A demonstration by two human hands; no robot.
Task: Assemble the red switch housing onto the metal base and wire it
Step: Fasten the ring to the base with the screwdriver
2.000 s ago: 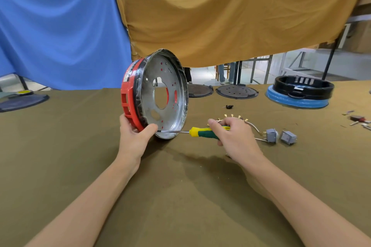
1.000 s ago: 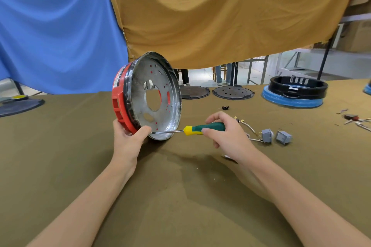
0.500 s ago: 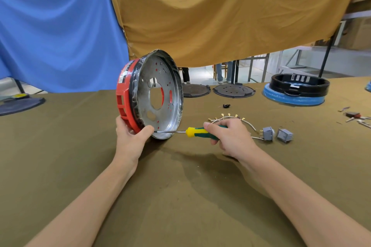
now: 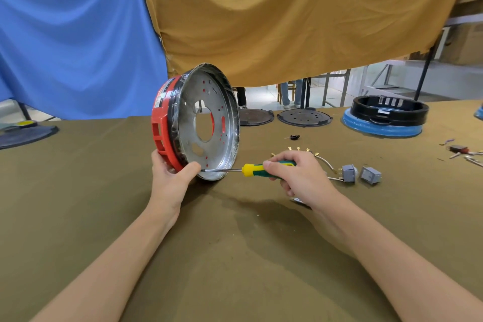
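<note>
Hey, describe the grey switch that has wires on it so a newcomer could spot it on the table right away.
Start at the olive-green table and find the right hand holding the screwdriver. Just past that hand, on its right, two small grey switches lie side by side. The wired switch is the nearer to the hand, with pale wires curving out of it; the other switch shows none.

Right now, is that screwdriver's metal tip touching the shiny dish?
Cannot tell. In the head view the screwdriver shaft runs to the metal base rim, but the left hand thumb hides its tip.
</note>
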